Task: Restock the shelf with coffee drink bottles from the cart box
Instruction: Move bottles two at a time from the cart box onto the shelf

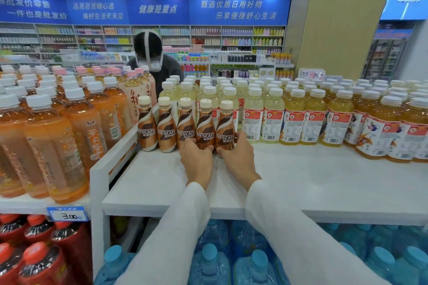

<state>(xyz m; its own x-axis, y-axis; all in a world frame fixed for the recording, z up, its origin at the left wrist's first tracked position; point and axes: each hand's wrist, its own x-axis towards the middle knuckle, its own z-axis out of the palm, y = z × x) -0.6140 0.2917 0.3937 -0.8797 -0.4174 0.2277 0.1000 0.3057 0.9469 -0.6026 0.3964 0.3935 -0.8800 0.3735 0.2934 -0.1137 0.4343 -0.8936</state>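
Note:
Several brown Nescafe coffee bottles with cream caps stand in a row at the back of the white shelf (301, 183). My left hand (196, 159) grips the base of the fourth coffee bottle (205, 124). Beside it, my right hand (238, 157) wraps the base of the fifth coffee bottle (225, 126), the rightmost one. Both held bottles stand upright on the shelf, touching each other. Three more coffee bottles (165, 127) line up to their left. The cart box is out of view.
Orange tea bottles (53, 143) crowd the neighbouring shelf on the left behind a white divider (111, 155). Yellow drink bottles (294, 120) fill the back and right. Large blue water jugs (252, 266) sit below. A person (152, 62) stands behind the display.

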